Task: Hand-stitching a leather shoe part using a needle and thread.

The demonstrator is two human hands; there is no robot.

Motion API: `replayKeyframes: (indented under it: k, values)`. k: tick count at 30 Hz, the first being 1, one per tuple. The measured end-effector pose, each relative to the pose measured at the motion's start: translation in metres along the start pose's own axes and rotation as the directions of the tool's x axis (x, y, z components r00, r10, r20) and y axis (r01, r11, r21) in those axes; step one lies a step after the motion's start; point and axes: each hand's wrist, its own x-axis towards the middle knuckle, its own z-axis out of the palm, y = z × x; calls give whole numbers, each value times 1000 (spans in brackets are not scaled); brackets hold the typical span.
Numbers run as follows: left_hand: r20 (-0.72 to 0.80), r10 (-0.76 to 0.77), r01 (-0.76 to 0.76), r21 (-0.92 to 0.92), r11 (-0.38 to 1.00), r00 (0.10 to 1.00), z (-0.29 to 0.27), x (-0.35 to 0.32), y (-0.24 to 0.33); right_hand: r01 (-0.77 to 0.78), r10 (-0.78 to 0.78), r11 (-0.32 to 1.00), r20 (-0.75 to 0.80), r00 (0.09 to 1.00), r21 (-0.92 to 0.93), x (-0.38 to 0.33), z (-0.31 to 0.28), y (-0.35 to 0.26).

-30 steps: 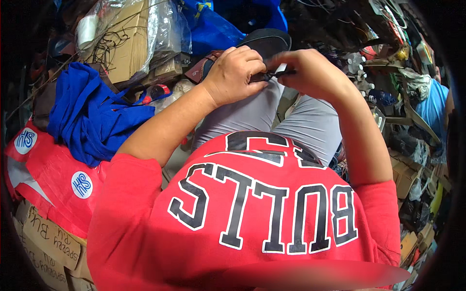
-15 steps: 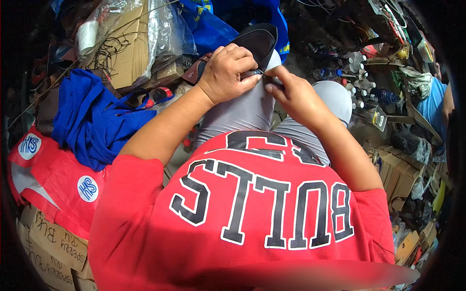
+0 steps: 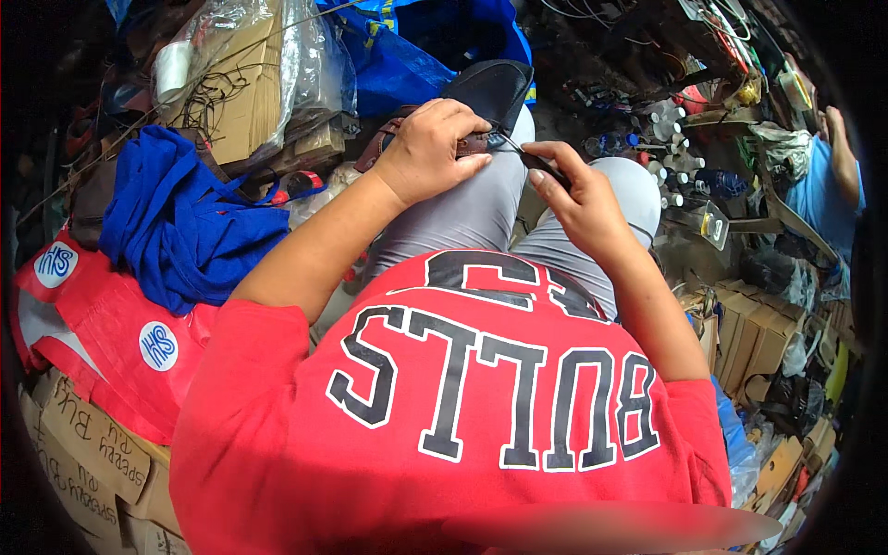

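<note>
A brown leather shoe (image 3: pixel 492 91) with a dark, rounded end rests on my grey-trousered thigh. My left hand (image 3: pixel 427 150) is closed over its near side, fingers curled round the leather, covering much of it. In my right hand (image 3: pixel 583 194) is an awl (image 3: pixel 544 168), its dark handle between thumb and forefinger. The awl's thin metal shaft points up and left toward the shoe's edge beside my left fingertips. Whether its tip touches the leather is too small to tell.
At left lie a blue cloth (image 3: pixel 180 222) and a red bag (image 3: pixel 102 324) above cardboard boxes (image 3: pixel 97 444). A blue plastic bag (image 3: pixel 393 69) stands beyond the shoe. Several small bottles (image 3: pixel 680 162) and cardboard (image 3: pixel 754 324) sit right. Another person's arm (image 3: pixel 840 153) shows far right.
My right hand has drawn back from the shoe, down and to the right, baring the awl's shaft. My left hand keeps its hold, and the shoe has shifted slightly.
</note>
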Motion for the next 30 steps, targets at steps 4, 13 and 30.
replayKeyframes:
  k: [4, 13, 30]
  values:
    - [-22, 36, -36, -6, 999, 999, 3, 1, 0, 10, -10, 997, 0, 1000, -78, 6, 4, 5]
    - [0, 37, -37, 16, 999, 999, 3, 1, 0, -14, 16, 988, 9, 1000, -156, 13, 5, 5]
    - [-51, 18, -14, 69, 998, 999, 2, -6, -1, 47, -22, 971, 110, 994, -234, 21, -7, -13]
